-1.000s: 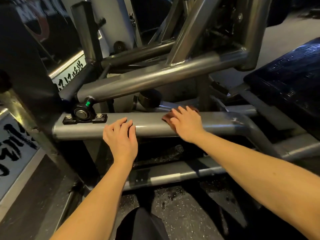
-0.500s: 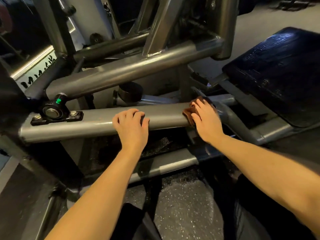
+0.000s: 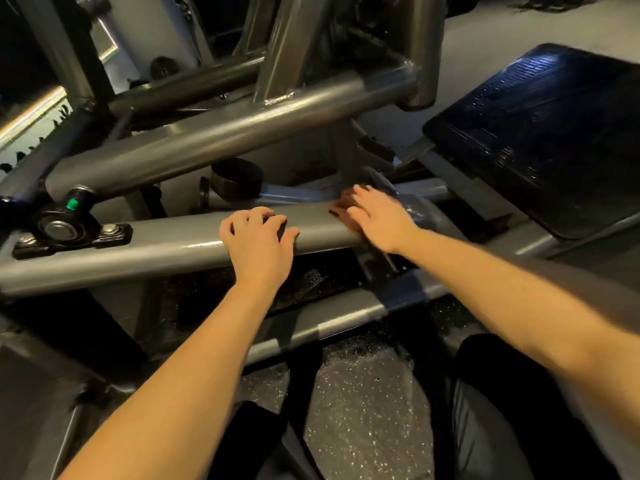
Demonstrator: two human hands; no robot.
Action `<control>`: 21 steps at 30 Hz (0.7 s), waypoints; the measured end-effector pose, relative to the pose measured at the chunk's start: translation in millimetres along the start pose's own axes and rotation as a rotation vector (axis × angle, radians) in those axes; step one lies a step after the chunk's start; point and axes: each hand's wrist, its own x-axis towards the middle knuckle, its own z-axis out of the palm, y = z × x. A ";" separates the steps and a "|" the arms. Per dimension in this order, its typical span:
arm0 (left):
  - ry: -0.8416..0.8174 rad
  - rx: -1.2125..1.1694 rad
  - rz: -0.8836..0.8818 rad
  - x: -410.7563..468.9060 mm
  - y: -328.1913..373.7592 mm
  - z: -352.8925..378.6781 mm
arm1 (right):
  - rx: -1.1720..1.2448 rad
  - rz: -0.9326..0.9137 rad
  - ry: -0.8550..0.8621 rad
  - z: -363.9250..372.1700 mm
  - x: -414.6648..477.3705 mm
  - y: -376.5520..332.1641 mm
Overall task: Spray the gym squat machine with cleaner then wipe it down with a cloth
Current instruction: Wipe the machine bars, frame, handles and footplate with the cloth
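The squat machine's grey steel frame fills the view, and its lower horizontal tube [image 3: 166,247] runs across the middle. My right hand [image 3: 381,218] lies flat on a small brown cloth [image 3: 341,207] and presses it against the right end of that tube, near the bend. The cloth is mostly hidden under the fingers. My left hand [image 3: 259,237] rests on the top of the same tube a little to the left, its fingers curled over the far side. No spray bottle is in view.
A black bearing block [image 3: 65,230] with a green cap is bolted on the tube at left. A second grey tube [image 3: 214,136] slants above. The dark blue textured footplate [image 3: 540,133] lies at right. Speckled rubber floor [image 3: 363,403] and my dark-clothed knees are below.
My right hand has slid the cloth rightward along the tube toward the bend. My left hand has also shifted right on the tube, and its fingers have curled over it. The camera has panned right.
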 end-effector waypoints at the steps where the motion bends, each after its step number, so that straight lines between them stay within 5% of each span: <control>1: -0.012 -0.007 -0.005 0.6 2.0 1.4 | 0.060 0.103 -0.011 -6.1 3.6 14.5; 6: -0.030 0.001 -0.006 -0.1 0.4 3.3 | -0.039 0.412 -0.167 -23.6 36.5 19.1; 15: -0.007 0.049 0.025 0.3 -1.2 -0.3 | -0.015 -0.073 -0.376 -4.6 62.3 -92.6; 21: -0.020 -0.011 0.004 -1.1 -1.7 1.8 | -0.010 0.286 -0.244 -30.4 47.0 21.0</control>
